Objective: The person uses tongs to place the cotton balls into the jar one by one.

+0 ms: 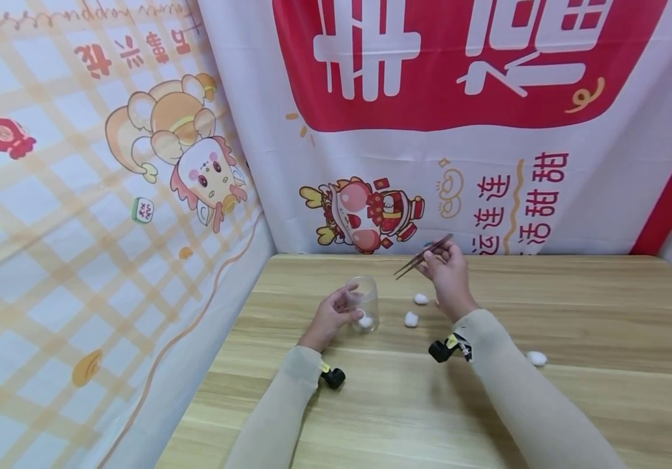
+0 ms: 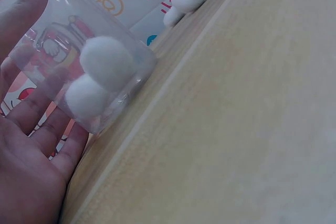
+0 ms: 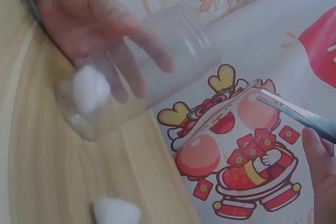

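A clear plastic jar (image 1: 364, 293) stands on the table with two cotton balls (image 2: 107, 64) inside, as the left wrist view shows. My left hand (image 1: 331, 319) holds the jar from its left side, thumb on one side and fingers round the other. Metal tweezers (image 1: 414, 262) are pinched in my right hand (image 1: 452, 277), raised above the table to the right of the jar. Their tips are slightly apart with nothing between them. Two loose cotton balls, a farther one (image 1: 420, 299) and a nearer one (image 1: 410, 320), lie on the table right of the jar.
Another cotton ball (image 1: 537, 358) lies beside my right forearm. The wooden table (image 1: 382, 417) meets a printed cloth (image 1: 465, 143) at its back edge. A checked cloth (image 1: 66, 247) hangs along the left side.
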`<state>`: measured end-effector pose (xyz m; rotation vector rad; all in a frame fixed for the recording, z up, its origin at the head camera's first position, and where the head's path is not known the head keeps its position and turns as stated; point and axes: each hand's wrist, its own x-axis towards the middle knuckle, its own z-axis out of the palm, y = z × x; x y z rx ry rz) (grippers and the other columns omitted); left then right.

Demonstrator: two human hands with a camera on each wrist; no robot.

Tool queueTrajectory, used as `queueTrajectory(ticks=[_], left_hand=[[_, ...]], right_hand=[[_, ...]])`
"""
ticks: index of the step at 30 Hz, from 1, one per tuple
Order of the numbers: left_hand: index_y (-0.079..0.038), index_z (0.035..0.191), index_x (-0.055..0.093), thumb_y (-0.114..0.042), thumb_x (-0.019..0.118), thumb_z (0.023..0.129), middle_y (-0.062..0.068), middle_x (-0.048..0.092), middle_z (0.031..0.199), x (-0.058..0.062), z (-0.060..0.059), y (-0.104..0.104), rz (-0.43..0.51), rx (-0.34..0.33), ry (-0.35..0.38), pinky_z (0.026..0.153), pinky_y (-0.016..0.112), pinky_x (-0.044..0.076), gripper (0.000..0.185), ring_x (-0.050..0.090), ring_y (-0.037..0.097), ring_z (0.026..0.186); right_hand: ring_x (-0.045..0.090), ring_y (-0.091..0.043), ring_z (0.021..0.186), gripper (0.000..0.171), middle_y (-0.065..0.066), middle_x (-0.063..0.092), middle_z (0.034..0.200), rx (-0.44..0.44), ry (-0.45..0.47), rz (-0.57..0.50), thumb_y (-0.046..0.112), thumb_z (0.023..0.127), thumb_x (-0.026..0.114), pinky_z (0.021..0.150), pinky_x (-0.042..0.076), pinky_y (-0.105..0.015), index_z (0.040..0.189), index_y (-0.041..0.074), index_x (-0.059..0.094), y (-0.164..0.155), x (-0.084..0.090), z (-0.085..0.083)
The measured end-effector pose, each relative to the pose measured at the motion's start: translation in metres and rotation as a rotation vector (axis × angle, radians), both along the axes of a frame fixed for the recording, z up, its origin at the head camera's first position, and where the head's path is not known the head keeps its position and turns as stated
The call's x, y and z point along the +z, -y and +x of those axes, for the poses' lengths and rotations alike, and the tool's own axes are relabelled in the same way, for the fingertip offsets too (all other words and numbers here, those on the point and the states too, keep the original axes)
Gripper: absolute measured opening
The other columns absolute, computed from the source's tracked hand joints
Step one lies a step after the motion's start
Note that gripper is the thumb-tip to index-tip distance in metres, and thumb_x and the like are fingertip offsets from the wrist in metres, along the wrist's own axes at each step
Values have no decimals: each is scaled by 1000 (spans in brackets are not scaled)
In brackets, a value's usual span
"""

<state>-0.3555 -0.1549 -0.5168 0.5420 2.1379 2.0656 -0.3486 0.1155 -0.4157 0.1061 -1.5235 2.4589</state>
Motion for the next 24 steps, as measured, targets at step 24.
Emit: queueTrajectory(ticks=[24], left_hand=[[-5, 146, 41, -3, 75, 85, 9, 58, 132, 21, 11, -1, -45, -17, 15, 102, 35, 42, 70, 53, 27, 122]], right_hand=[[62, -17, 95, 23, -11, 52, 107, -1, 49, 124, -7, 98, 47, 89, 52, -37, 117, 6, 44, -28, -31, -2]])
